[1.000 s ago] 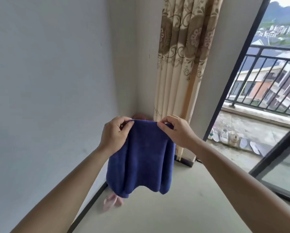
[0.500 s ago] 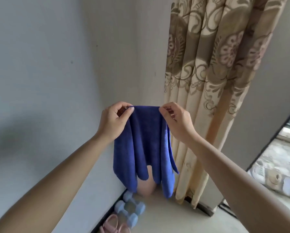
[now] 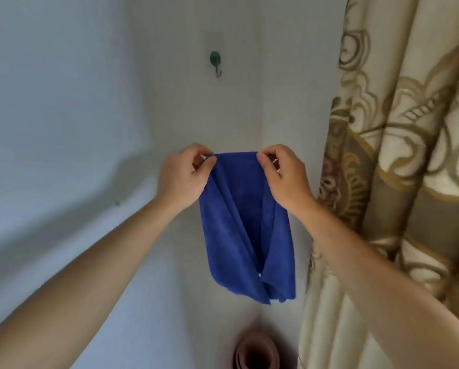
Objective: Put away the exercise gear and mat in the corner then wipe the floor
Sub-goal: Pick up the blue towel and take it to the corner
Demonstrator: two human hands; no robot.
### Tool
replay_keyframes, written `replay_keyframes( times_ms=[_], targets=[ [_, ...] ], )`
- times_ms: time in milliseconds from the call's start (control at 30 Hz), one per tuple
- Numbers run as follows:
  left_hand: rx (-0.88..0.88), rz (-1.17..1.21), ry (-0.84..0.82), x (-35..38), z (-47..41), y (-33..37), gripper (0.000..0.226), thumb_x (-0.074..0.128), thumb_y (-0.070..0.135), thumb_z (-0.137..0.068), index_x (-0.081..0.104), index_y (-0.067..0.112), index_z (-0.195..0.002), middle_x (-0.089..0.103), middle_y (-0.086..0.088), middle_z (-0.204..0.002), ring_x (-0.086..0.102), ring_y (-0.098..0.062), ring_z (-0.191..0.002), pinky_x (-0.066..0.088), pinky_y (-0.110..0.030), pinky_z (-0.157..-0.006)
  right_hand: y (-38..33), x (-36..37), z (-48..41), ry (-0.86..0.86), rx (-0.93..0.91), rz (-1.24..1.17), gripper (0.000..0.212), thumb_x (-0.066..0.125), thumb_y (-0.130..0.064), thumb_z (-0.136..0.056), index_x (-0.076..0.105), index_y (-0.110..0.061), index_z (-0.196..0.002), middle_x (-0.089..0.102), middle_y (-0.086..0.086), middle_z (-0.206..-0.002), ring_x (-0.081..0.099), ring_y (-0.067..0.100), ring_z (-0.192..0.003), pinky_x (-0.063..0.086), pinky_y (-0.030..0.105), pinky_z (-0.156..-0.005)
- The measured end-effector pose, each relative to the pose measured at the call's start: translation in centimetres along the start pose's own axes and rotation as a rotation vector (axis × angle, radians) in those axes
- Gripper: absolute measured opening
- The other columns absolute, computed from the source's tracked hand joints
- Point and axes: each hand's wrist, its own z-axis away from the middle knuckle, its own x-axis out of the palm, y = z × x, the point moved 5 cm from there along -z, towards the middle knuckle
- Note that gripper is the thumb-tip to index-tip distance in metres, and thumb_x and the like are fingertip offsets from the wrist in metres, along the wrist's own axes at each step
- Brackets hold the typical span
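A blue cloth (image 3: 247,225) hangs lengthwise in the corner, its top edge pinched by the left hand (image 3: 184,175) and right hand (image 3: 283,177); the wall hook (image 3: 215,62) sits straight above, slightly nearer the left grip, the rolled mat (image 3: 256,351) below.

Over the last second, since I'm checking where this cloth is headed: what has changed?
The view tilted up toward the corner wall: the balcony door and the dumbbells dropped out of sight, and a green wall hook appeared above the blue cloth. The rolled mat now shows end-on below. Nothing was let go: the left hand and right hand still pinch the cloth's top corners, beside the curtain.
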Motion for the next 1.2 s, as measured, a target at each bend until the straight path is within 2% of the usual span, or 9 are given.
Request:
replay_keyframes(
  times_ms=[67, 167, 333, 533, 600, 700, 933, 1067, 1200],
  targets=[
    [0.075, -0.083, 0.042, -0.3, -2.9, 0.1, 0.009, 0.062, 0.029, -0.091, 0.069, 0.025, -0.094, 0.063, 0.012, -0.068, 0.060, -0.009, -0.069, 0.047, -0.028, -0.067, -0.2, 0.3, -3.4, 0.044, -0.019, -0.013, 0.018, 0.054, -0.030, -0.102, 0.064, -0.015, -0.099, 0.062, -0.001, -0.097, 0.058, 0.004, -0.082, 0.047, 0.018, -0.076],
    [0.240, -0.193, 0.162, -1.2, -7.2, 0.4, 0.012, 0.061, 0.028, -0.091, 0.070, 0.021, -0.093, 0.065, 0.007, -0.071, 0.060, -0.023, -0.076, 0.046, -0.034, -0.070, -1.3, 1.1, -8.5, 0.090, -0.093, 0.009, 0.013, 0.054, -0.028, -0.102, 0.061, -0.019, -0.096, 0.060, -0.002, -0.097, 0.056, -0.002, -0.082, 0.042, 0.008, -0.074],
    [0.429, -0.350, 0.368, -2.7, -13.6, 0.8, 0.017, 0.056, 0.027, -0.092, 0.069, 0.017, -0.091, 0.067, 0.002, -0.074, 0.056, -0.027, -0.078, 0.042, -0.039, -0.073, -3.7, 2.2, -15.8, 0.221, -0.244, 0.032, 0.016, 0.052, -0.027, -0.103, 0.061, -0.015, -0.099, 0.058, -0.004, -0.096, 0.050, 0.002, -0.081, 0.039, 0.006, -0.076],
    [0.583, -0.691, 0.561, -2.1, -18.1, 2.9, 0.014, 0.059, 0.023, -0.090, 0.066, 0.014, -0.081, 0.063, -0.002, -0.071, 0.055, -0.030, -0.073, 0.026, -0.038, -0.069, -4.3, 3.2, -22.6, 0.279, -0.264, 0.004, 0.017, 0.054, -0.031, -0.102, 0.062, -0.016, -0.099, 0.058, -0.004, -0.097, 0.052, 0.005, -0.085, 0.037, 0.005, -0.073],
    [0.589, -0.816, 0.562, -1.4, -18.4, 2.6, 0.013, 0.061, 0.019, -0.088, 0.064, 0.014, -0.077, 0.061, -0.002, -0.068, 0.053, -0.029, -0.071, 0.025, -0.038, -0.068, -3.0, 4.3, -23.0, 0.246, -0.220, -0.016, 0.019, 0.053, -0.031, -0.102, 0.062, -0.015, -0.101, 0.058, -0.004, -0.098, 0.054, 0.008, -0.086, 0.038, 0.009, -0.073],
    [0.727, -0.941, 0.512, 0.2, -17.7, 2.4, 0.019, 0.063, 0.012, -0.086, 0.056, 0.013, -0.068, 0.054, -0.005, -0.064, 0.049, -0.028, -0.064, 0.026, -0.038, -0.064, 0.0, 6.3, -21.5, 0.217, -0.143, -0.123, 0.018, 0.053, -0.036, -0.102, 0.060, -0.020, -0.101, 0.064, -0.003, -0.095, 0.060, 0.011, -0.085, 0.048, 0.024, -0.076],
    [0.712, -0.949, 0.319, 0.7, -17.5, 2.4, 0.016, 0.054, 0.025, -0.079, 0.060, 0.015, -0.067, 0.056, 0.000, -0.063, 0.046, -0.025, -0.066, 0.027, -0.038, -0.068, 2.8, 7.9, -18.8, 0.140, -0.004, -0.356, 0.010, 0.064, -0.035, -0.096, 0.059, -0.028, -0.091, 0.061, -0.007, -0.081, 0.053, -0.003, -0.066, 0.048, 0.015, -0.065],
    [0.666, -0.913, 0.251, 0.2, -17.1, 2.3, 0.017, 0.056, 0.030, -0.079, 0.069, 0.018, -0.078, 0.062, 0.002, -0.069, 0.050, -0.024, -0.072, 0.027, -0.037, -0.070, 2.2, 8.0, -18.1, 0.096, 0.047, -0.372, 0.016, 0.064, -0.036, -0.095, 0.057, -0.024, -0.102, 0.062, -0.003, -0.094, 0.058, 0.004, -0.076, 0.049, 0.020, -0.070],
    [0.500, -0.722, 0.295, 0.0, -13.8, 2.1, 0.026, 0.055, 0.033, -0.086, 0.069, 0.014, -0.096, 0.064, -0.003, -0.086, 0.055, -0.027, -0.081, 0.032, -0.037, -0.075, 0.9, 7.3, -15.2, 0.179, 0.000, -0.289, 0.026, 0.057, -0.029, -0.097, 0.051, -0.022, -0.120, 0.050, -0.006, -0.115, 0.057, 0.010, -0.094, 0.054, 0.031, -0.083]
  ],
)
